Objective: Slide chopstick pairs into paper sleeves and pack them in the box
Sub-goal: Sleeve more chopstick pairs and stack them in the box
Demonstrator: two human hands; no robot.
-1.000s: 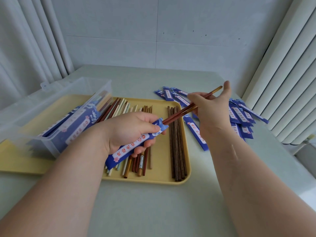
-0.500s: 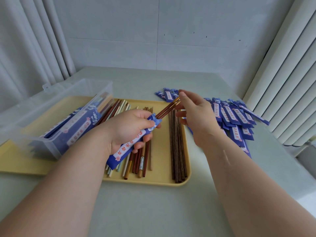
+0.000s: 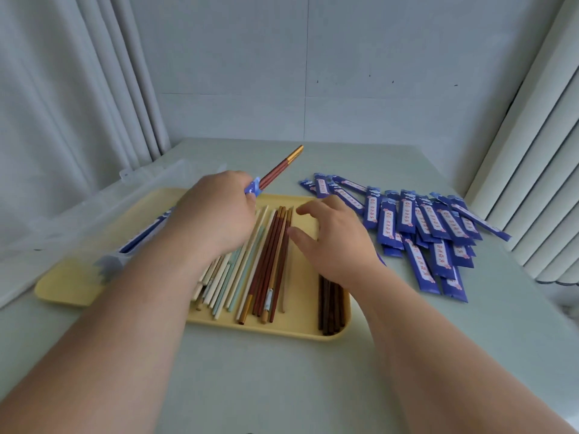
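My left hand (image 3: 216, 211) grips a blue paper sleeve (image 3: 253, 188) with a red-brown chopstick pair (image 3: 280, 168) sticking out of its far end, gold tips up. My right hand (image 3: 332, 239) hovers with relaxed fingers over the yellow tray (image 3: 294, 332), holding nothing. Loose chopsticks (image 3: 266, 261) in cream, mint and red-brown lie along the tray; dark brown ones (image 3: 330, 303) lie at its right edge. A clear plastic box (image 3: 103, 211) with sleeved pairs (image 3: 147, 230) stands on the tray's left part.
Several empty blue sleeves (image 3: 423, 227) are heaped on the pale green table (image 3: 282, 386) right of the tray. Curtains hang at the left, a ribbed white panel (image 3: 539, 170) stands at the right, and a wall closes the back.
My right hand has let go of the red-brown pair and dropped over the tray. My left hand has lifted the sleeved pair up and toward the box.
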